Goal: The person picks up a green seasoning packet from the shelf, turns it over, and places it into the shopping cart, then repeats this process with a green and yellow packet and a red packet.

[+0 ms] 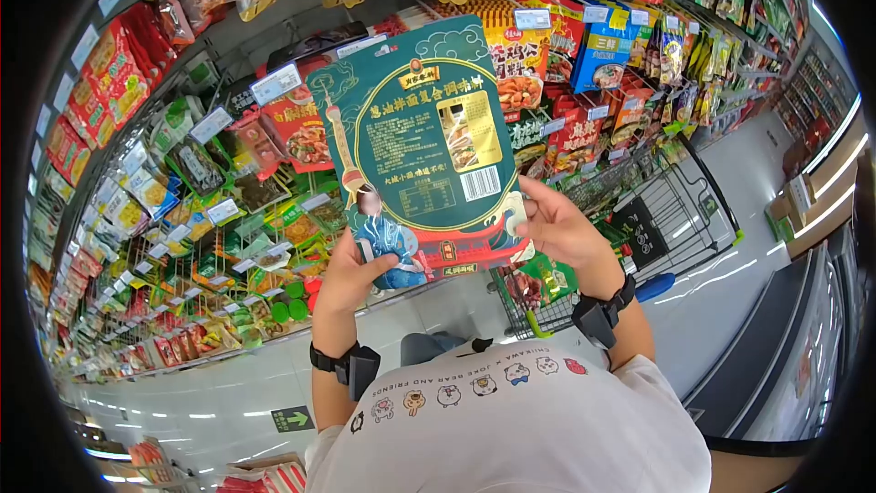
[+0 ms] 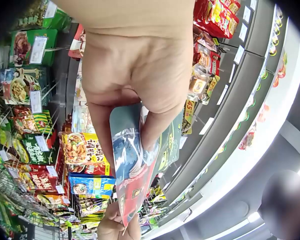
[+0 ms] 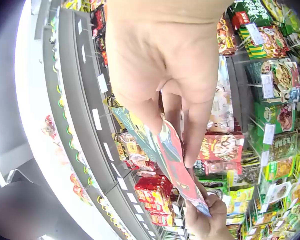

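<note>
A large dark green seasoning packet [image 1: 411,137] with a barcode, yellow print and a red lower band is held up in front of the person, its printed back toward the head camera. My left hand [image 1: 345,276] pinches its lower left corner, thumb on the near face and fingers behind. At the lower right edge my right hand [image 1: 558,224] pinches the packet in the same manner. In the left wrist view the packet [image 2: 132,165] appears nearly edge-on between thumb and fingers. The right wrist view shows the packet [image 3: 175,160] running from the right hand down to the left.
Shelves hung with seasoning packets stand ahead and to the left, including a blue packet [image 1: 606,50] and red packets [image 1: 119,64]. Right of the person stands a shopping cart [image 1: 680,205] with a green packet [image 1: 550,281] in it. A floor arrow sign [image 1: 293,418] lies at lower left.
</note>
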`<control>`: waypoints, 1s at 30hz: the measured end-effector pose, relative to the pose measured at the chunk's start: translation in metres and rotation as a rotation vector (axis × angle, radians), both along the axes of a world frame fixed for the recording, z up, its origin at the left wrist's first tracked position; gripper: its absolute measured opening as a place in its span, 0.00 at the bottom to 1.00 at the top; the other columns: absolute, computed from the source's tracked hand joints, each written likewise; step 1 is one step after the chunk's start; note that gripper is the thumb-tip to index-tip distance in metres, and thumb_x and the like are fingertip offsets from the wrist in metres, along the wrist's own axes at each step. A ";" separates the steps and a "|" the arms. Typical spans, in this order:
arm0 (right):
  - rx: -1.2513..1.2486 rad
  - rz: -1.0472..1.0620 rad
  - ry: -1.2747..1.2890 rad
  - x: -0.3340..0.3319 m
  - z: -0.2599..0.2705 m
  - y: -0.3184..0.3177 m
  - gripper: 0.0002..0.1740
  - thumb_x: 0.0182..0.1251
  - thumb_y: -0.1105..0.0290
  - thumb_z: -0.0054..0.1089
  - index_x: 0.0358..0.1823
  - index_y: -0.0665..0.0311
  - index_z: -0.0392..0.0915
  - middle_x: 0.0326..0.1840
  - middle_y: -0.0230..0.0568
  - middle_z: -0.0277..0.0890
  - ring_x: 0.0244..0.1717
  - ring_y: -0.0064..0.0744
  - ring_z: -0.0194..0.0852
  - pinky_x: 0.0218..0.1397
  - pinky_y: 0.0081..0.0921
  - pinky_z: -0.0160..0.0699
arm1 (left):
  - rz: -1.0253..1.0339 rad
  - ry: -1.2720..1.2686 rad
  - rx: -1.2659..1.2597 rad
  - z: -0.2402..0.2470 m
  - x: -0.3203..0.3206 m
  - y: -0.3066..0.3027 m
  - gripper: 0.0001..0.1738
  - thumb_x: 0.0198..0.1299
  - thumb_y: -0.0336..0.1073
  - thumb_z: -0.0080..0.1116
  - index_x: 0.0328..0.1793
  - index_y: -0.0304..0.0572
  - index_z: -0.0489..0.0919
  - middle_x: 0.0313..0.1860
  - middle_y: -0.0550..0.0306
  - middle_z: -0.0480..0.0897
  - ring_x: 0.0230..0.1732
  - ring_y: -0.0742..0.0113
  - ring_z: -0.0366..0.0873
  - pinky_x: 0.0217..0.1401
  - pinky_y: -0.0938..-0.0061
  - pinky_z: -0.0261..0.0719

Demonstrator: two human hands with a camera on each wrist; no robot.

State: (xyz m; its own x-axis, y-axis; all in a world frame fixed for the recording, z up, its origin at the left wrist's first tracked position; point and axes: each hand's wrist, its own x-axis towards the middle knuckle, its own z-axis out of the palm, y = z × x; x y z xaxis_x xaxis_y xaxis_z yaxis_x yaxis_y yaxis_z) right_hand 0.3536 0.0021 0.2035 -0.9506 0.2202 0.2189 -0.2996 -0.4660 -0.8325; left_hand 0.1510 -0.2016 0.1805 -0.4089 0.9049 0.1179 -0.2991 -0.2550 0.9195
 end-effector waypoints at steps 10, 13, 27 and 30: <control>0.045 0.023 0.009 0.000 0.002 0.002 0.36 0.56 0.85 0.50 0.66 0.70 0.46 0.58 0.49 0.64 0.57 0.32 0.65 0.57 0.28 0.66 | 0.017 -0.062 0.002 -0.001 0.005 -0.006 0.30 0.47 0.20 0.58 0.58 0.36 0.62 0.46 0.55 0.76 0.45 0.68 0.76 0.49 0.72 0.75; 0.050 0.021 0.023 0.001 0.005 0.002 0.36 0.55 0.83 0.51 0.66 0.70 0.46 0.58 0.49 0.64 0.57 0.32 0.65 0.57 0.29 0.66 | 0.013 -0.096 0.007 -0.005 0.003 -0.001 0.33 0.45 0.21 0.60 0.60 0.37 0.61 0.46 0.54 0.76 0.45 0.66 0.76 0.48 0.70 0.75; 0.244 -0.228 -0.231 -0.013 -0.039 0.048 0.35 0.60 0.79 0.43 0.68 0.58 0.42 0.55 0.41 0.67 0.47 0.29 0.73 0.39 0.24 0.78 | -0.191 0.162 -0.179 -0.083 -0.016 0.033 0.25 0.47 0.22 0.58 0.54 0.39 0.67 0.42 0.64 0.76 0.43 0.77 0.73 0.47 0.78 0.72; 0.428 -0.249 -0.247 -0.013 -0.029 0.038 0.48 0.53 0.85 0.48 0.70 0.49 0.31 0.56 0.46 0.66 0.39 0.28 0.75 0.33 0.24 0.78 | -0.294 0.307 -0.307 -0.102 -0.030 0.031 0.23 0.47 0.23 0.58 0.52 0.38 0.69 0.41 0.63 0.77 0.42 0.76 0.73 0.47 0.78 0.71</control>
